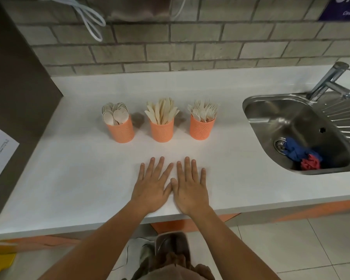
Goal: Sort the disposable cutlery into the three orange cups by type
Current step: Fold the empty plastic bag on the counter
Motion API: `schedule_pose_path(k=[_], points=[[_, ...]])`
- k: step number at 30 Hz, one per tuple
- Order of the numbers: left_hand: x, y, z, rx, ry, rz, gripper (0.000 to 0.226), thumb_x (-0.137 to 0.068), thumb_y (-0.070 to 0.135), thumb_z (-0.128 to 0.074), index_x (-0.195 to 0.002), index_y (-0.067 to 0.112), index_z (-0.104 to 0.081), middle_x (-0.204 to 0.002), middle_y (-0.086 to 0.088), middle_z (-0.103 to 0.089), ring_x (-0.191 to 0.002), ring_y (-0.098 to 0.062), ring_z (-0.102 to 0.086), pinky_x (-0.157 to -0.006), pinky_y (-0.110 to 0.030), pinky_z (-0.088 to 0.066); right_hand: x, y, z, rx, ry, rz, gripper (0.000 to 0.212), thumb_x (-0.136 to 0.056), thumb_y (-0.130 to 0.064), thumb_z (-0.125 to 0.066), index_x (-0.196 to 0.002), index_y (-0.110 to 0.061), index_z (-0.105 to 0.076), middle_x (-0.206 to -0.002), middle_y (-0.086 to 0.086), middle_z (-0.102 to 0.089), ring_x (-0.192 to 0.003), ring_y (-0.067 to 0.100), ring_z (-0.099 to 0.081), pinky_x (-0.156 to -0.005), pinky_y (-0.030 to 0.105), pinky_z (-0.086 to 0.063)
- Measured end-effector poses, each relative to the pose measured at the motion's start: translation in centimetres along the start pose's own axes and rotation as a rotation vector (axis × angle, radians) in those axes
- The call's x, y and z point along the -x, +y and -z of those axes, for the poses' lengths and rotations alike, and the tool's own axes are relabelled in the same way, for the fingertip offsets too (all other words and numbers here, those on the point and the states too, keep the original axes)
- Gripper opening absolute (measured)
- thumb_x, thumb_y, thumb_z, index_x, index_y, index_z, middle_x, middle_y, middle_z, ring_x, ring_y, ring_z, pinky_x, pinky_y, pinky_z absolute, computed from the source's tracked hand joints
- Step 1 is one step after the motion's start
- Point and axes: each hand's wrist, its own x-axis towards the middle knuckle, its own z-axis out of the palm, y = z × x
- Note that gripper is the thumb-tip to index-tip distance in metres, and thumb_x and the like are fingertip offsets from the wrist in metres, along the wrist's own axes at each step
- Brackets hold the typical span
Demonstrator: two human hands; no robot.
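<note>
The thin, pale disposable cutlery is standing heads-up in three orange perforated plastic cups set in a row mid-desk: round-bowled spoons (115, 116) are filling the left cup (121, 131), flat knives (162, 112) are fanning out of the middle cup (162, 131), and forks (204, 111) are bristling from the right cup (202, 129). All cutlery in view is sitting in a cup, so sorting is looking done. Each piece is prob. v. light, stiff but snappable, and smooth. I'd be pinching one stem just below the head, not the tines, and lifting straight up. The cups are prob. tipping easily w/ top-heavy loads. Nearer the edge of the white desk (69, 168), the left hand (152, 186) and right hand (191, 188) are lying palm-down side by side, fingers (160, 164) straight, slightly spread, holding nothing. To the right, a steel sink (275, 118) is holding blue and red cloths (297, 152).
</note>
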Motion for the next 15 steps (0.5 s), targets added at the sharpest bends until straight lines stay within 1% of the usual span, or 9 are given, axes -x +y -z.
schedule_pose_path(k=[2, 5, 9, 12, 13, 15], points=[[0.0, 0.0, -0.2, 0.010, 0.001, 0.002, 0.092, -0.080, 0.071, 0.037, -0.162, 0.038, 0.016, -0.170, 0.001, 0.026, -0.157, -0.028, 0.024, -0.127, -0.057, 0.004, 0.0, 0.0, -0.1, 0.003, -0.005, 0.002, 0.066, -0.106, -0.054, -0.001, -0.160, -0.023, 0.020, -0.164, 0.005, 0.034, -0.150, 0.025, 0.034, -0.124, 0.055, 0.014], [-0.1, -0.1, -0.5, 0.008, 0.000, 0.013, 0.088, -0.081, 0.072, 0.035, -0.161, 0.039, 0.019, -0.169, 0.002, 0.029, -0.156, -0.028, 0.026, -0.127, -0.056, 0.005, -0.1, -0.1, 0.0, 0.000, -0.018, 0.001, 0.066, -0.106, -0.056, 0.000, -0.160, -0.023, 0.020, -0.163, 0.005, 0.036, -0.150, 0.025, 0.035, -0.124, 0.055, 0.014], [-0.1, -0.4, -0.1, 0.056, 0.007, 0.015, 0.095, -0.075, 0.076, 0.036, -0.161, 0.037, 0.021, -0.166, 0.003, 0.034, -0.155, -0.024, 0.028, -0.128, -0.053, 0.007, -0.1, 0.4, 0.9, -0.035, -0.027, 0.015, 0.068, -0.105, -0.057, -0.001, -0.160, -0.023, 0.020, -0.163, 0.003, 0.036, -0.150, 0.024, 0.035, -0.125, 0.054, 0.010], [0.1, -1.3, 0.1, 0.043, 0.053, 0.067, 0.083, -0.089, 0.072, 0.020, -0.162, 0.034, 0.019, -0.168, 0.001, 0.032, -0.156, -0.023, 0.027, -0.129, -0.051, 0.008, 0.0, 1.5, 1.5, 0.001, 0.053, 0.007, 0.071, -0.101, -0.059, 0.007, -0.160, -0.022, 0.021, -0.165, 0.003, 0.034, -0.151, 0.024, 0.032, -0.126, 0.052, 0.012], [0.2, -1.6, 0.0, 0.029, 0.048, 0.092, 0.082, -0.090, 0.071, 0.016, -0.162, 0.033, 0.019, -0.168, 0.000, 0.031, -0.156, -0.024, 0.027, -0.128, -0.050, 0.009, 0.1, 1.8, 1.4, 0.022, 0.066, -0.009, 0.071, -0.101, -0.058, 0.009, -0.160, -0.021, 0.020, -0.165, 0.004, 0.032, -0.152, 0.026, 0.030, -0.125, 0.052, 0.013], [0.5, -2.1, -0.5, 0.015, 0.024, 0.133, 0.086, -0.087, 0.074, 0.019, -0.162, 0.032, 0.019, -0.169, -0.001, 0.030, -0.156, -0.025, 0.026, -0.128, -0.050, 0.010, 0.2, 2.4, 1.0, 0.032, 0.064, -0.055, 0.072, -0.102, -0.058, 0.003, -0.161, -0.018, 0.016, -0.166, 0.008, 0.029, -0.153, 0.028, 0.027, -0.125, 0.053, 0.012]])
